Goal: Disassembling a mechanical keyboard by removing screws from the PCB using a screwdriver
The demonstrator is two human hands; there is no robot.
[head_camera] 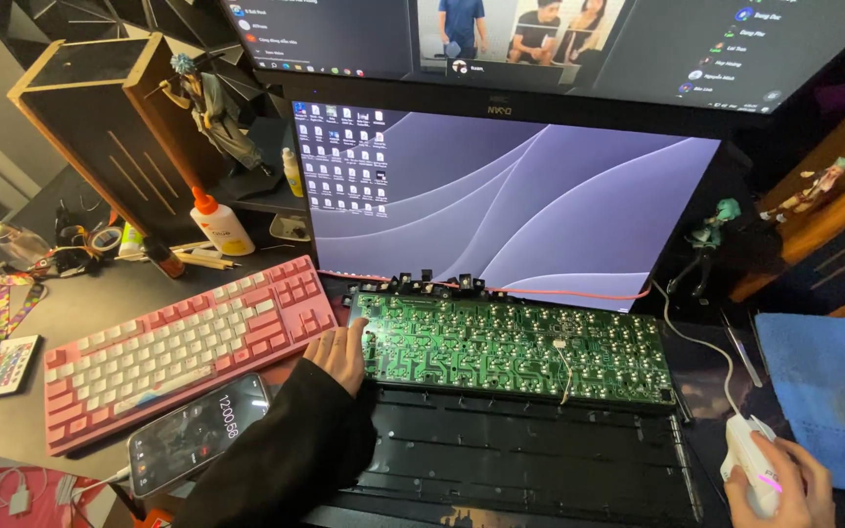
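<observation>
Fingers of the left hand (339,354) rest flat, open, on the green circuit board (511,347); right hand (784,486) grips a white mouse (747,460)

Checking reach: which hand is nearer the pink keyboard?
Left. The left hand rests on the green circuit board, just beside the pink keyboard; the right hand holds the white mouse, far right.

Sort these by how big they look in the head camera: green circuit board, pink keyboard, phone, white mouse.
1. Green circuit board and pink keyboard: look alike, too close to rank.
2. Phone.
3. White mouse, partly covered by the right hand.
</observation>
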